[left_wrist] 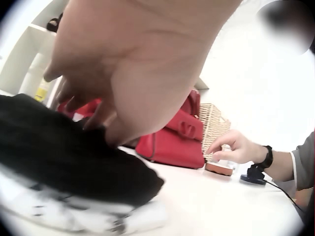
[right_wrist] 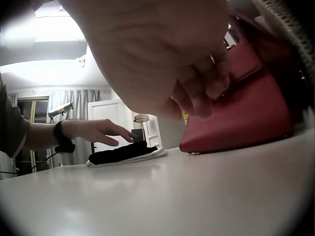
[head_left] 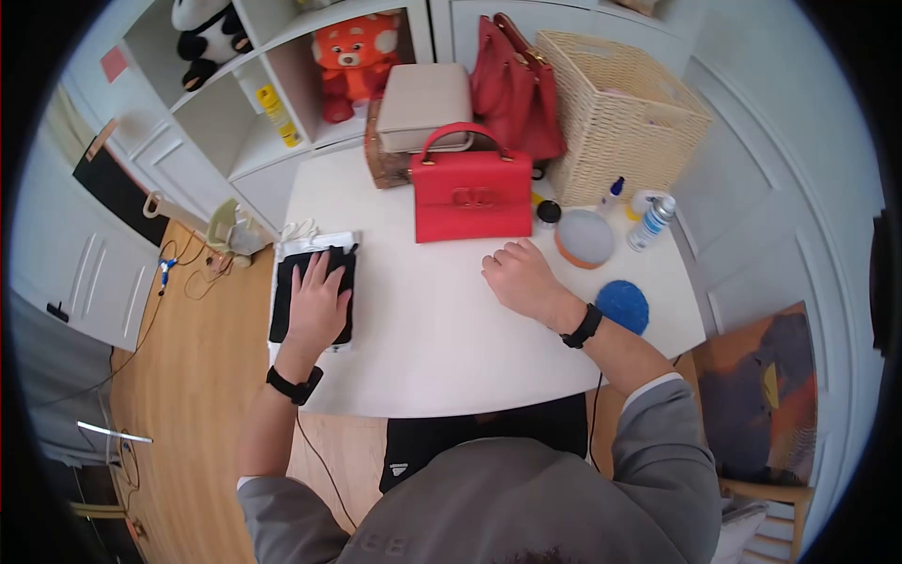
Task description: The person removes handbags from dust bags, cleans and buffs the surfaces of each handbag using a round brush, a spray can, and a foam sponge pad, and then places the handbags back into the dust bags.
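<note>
My left hand (head_left: 320, 305) lies over a folded black cloth (left_wrist: 64, 157) at the left of the table, fingers spread and fairly straight. Beneath the black cloth is a white fabric piece (left_wrist: 54, 209) with dark print, and white cords (head_left: 301, 229) trail from its far end. My right hand (head_left: 526, 282) hovers over the table with loosely bent fingers and nothing in them. Just beyond it stands a red handbag (head_left: 470, 221) with a top handle, upright and facing me. In the right wrist view the bent fingers overlap this handbag (right_wrist: 236, 118).
Behind the handbag are a beige box-shaped case (head_left: 426, 103), a larger red bag (head_left: 507, 94) and a wicker basket (head_left: 601, 132). To the right stand a spray can (head_left: 652, 224), a round grey-topped tin (head_left: 584, 238) and a blue round pad (head_left: 623, 306). The white table (head_left: 423, 357) has a curved front edge.
</note>
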Demonstrator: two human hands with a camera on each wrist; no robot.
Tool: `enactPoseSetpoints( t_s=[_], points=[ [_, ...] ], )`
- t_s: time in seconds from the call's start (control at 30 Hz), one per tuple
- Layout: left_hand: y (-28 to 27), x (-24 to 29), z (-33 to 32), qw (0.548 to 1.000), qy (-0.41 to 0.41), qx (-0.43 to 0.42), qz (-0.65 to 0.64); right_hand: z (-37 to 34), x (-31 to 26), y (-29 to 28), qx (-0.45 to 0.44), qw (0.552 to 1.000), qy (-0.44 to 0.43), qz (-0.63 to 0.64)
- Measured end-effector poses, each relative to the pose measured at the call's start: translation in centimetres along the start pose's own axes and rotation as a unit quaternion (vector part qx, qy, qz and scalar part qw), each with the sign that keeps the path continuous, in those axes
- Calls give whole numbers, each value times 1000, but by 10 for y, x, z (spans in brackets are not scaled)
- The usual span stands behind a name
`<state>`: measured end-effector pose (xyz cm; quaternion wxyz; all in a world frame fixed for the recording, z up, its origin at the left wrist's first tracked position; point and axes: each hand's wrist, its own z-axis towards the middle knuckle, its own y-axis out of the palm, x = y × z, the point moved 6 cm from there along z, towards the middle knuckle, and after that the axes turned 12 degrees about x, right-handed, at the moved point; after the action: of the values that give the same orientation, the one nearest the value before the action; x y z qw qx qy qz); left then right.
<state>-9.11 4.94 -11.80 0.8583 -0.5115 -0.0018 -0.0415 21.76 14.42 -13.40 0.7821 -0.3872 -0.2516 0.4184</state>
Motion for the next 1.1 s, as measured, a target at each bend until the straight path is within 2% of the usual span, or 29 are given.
enactPoseSetpoints(
  t_s=[0.07, 0.1, 0.17, 0.2, 0.27, 0.33, 0.4, 0.47, 0.53, 0.57, 0.63, 0.67, 0.73, 0.83, 0.97, 1.1],
  points=[
    [-26, 59, 27, 982, 95, 133, -93, -13, 12, -4, 52, 998, 17, -15],
    [-19, 77, 36, 981, 97, 134, -99, -18, 15, -3, 49, 998, 20, -20],
    [-15, 117, 46, 941, 206, 176, -205, -19, 16, -3, 73, 996, 41, -8],
    [-8, 124, 51, 938, 209, 179, -212, -17, 15, -3, 70, 996, 44, -16],
    [7, 145, 57, 918, 259, 192, -230, -14, 18, -5, 91, 989, 110, 49],
    [13, 152, 59, 912, 252, 198, -255, -14, 16, 6, 70, 992, 100, 31],
    [24, 151, 57, 921, 228, 146, -280, -20, 15, 13, 44, 995, 88, 26],
    [26, 153, 53, 919, 230, 140, -288, -21, 14, 17, 8, 993, 101, 51],
    [35, 159, 46, 924, 254, 64, -279, -22, 21, 16, -2, 991, 121, 59],
    [36, 157, 47, 927, 246, 67, -276, -21, 26, 15, -10, 988, 142, 64],
    [46, 156, 45, 931, 224, 5, -287, -20, 23, 11, -16, 988, 135, 77],
    [47, 153, 45, 935, 216, 5, -282, -20, 22, 11, -17, 986, 140, 84],
    [55, 143, 48, 951, 160, -20, -264, -22, 18, 13, -29, 988, 123, 88],
    [64, 140, 45, 948, 158, -72, -268, -24, 15, 14, -44, 988, 116, 92],
    [66, 146, 43, 947, 168, -91, -260, -27, 18, 17, -74, 980, 145, 115],
    [65, 150, 41, 939, 179, -94, -277, -28, 22, 17, -57, 966, 180, 179]
  ],
)
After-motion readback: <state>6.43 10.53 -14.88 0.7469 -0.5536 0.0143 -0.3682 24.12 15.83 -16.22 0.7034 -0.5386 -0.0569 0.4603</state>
